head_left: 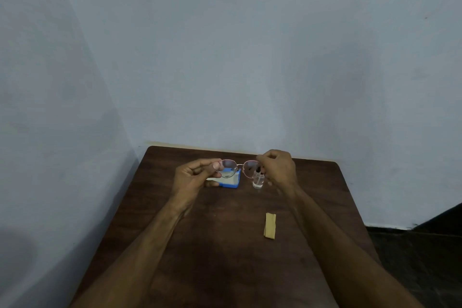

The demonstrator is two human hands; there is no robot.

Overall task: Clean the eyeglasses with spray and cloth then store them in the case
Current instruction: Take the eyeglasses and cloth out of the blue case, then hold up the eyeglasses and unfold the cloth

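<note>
- Two bare hands hold up a pair of thin rose-gold metal-framed eyeglasses (239,167) above the far part of the dark brown wooden tabletop (225,232).
- Left hand (193,177) pinches the frame's left edge between thumb and fingers.
- Right hand (278,167) is closed around the frame's right edge.
- Behind the lenses, on the tabletop, lies a blue case with a white inside (231,180).
- Just right of the case stands a small clear spray bottle with a dark top (258,180).
- Nearer the person, well apart from both, lies a folded tan cloth (270,225).
</note>
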